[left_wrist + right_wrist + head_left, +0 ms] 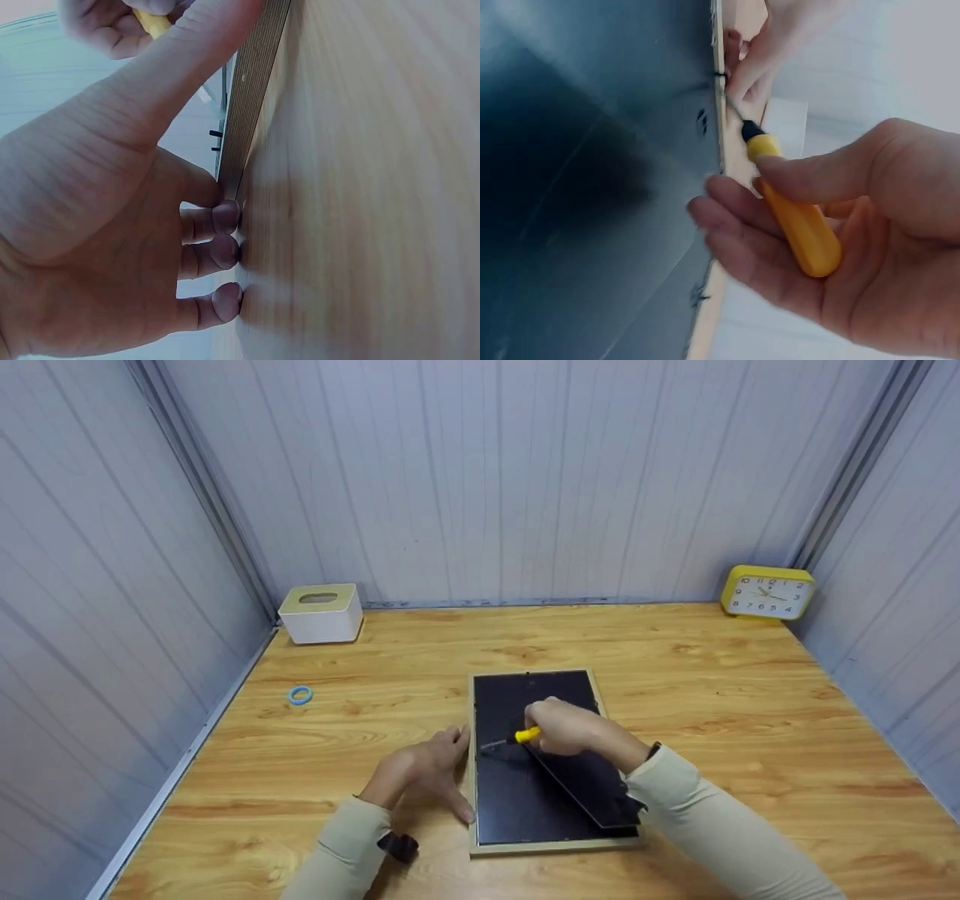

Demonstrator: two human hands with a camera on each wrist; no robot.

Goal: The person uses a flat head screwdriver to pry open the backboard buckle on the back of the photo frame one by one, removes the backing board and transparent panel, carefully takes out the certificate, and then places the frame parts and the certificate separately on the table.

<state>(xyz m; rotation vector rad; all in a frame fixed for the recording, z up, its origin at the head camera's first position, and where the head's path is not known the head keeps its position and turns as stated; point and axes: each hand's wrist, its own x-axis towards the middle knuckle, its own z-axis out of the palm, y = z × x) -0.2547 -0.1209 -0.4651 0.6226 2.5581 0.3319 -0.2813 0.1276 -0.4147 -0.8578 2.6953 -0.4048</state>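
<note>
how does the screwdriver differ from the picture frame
Size: the screwdriver is small and slim; the picture frame is broader and longer. Colour: the screwdriver has a yellow handle; the frame, a pale border round a black back. Pose: the screwdriver is held at a slant; the frame lies back up on the wooden tabletop. Both have black parts.

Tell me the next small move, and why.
The right hand should probably nudge the yellow-handled, metal-shafted screwdriver against the small dark tab at the edge of the pale wooden frame: its tip sits close to that tab, and the left hand rests against that side, likely steadying it.
</note>
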